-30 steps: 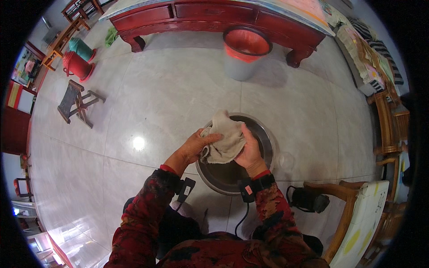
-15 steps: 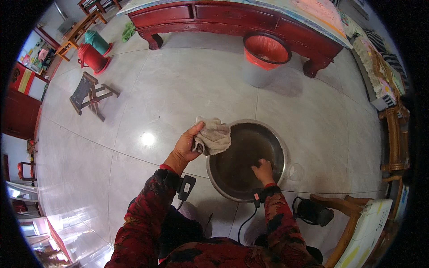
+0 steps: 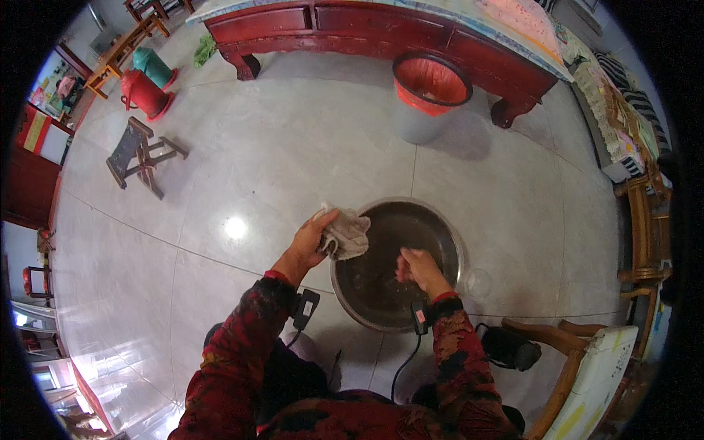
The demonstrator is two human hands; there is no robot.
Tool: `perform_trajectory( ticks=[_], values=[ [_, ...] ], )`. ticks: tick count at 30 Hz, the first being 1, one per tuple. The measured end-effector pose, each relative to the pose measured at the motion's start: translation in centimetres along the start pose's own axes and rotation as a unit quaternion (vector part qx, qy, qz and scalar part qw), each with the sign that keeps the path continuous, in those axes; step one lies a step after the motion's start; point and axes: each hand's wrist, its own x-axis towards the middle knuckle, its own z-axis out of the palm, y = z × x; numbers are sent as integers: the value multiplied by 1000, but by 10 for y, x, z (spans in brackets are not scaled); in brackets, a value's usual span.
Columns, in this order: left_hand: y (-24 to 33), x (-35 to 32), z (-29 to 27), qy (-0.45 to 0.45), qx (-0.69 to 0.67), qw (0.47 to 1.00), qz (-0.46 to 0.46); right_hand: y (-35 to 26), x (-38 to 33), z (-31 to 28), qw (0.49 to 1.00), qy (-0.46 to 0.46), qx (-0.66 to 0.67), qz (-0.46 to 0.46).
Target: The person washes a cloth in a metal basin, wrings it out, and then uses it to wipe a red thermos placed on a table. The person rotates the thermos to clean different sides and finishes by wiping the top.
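The cloth (image 3: 347, 235), greyish and crumpled, is at the upper left rim of the metal basin (image 3: 407, 214), partly over it in view; contact with the rim cannot be confirmed. No clear long axis is apparent, the cloth being bunched, with loose folds extending to the right of the grip

Left hand (image 3: 311, 239): clasped on the cloth's left side, thumb on top; this is the nearer hand. From it the cloth lies directly to the right, toward the basin opening

Right hand (image 3: 419, 268): over the right half of the basin, to the right of the cloth and slightly nearer the person's body, with a visible gap between. Fingers bent inward; no object seen in it, though whether it is closed on anything cannot be told

The basin's round rim encloses dark liquid. Room between the two hands lies over that liquid. Just beside the right rim is a clear round container (image 3: 478, 281); nearer the body on that side are a black item (image 3: 511, 347) and a wooden chair (image 3: 572, 367)

On the left, floor (image 3: 242, 176) tile extends to a folding stool (image 3: 144, 158), well apart. Beyond the basin stands a lined bin (image 3: 431, 99), before a dark red table (image 3: 374, 31)
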Motion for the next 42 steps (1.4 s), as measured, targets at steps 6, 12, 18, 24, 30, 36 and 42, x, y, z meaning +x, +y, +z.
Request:
perform_trajectory(
  ticks=[6,12,18,24,30,36,42],
  values=[
    [-28,14,23,-41,17,999,-17,-91,-66,77,899,-28,-246,-362],
    [-28,10,31,-89,35,995,-11,-92,-61,42,919,-47,-148,-363],
    [-19,-2,19,-103,27,994,28,43,10,-37,854,178,-454,-183],
    [-17,-1,3,-74,58,995,18,129,32,-44,856,201,-469,-85],
    [-26,6,9,-55,41,998,12,-10,-22,7,992,-97,0,-79],
    [-34,15,36,-62,52,997,-1,-92,-74,70,858,-29,-303,-414],
    [-25,7,55,-130,52,990,-19,-97,-77,9,975,75,-168,-121]
  ],
)
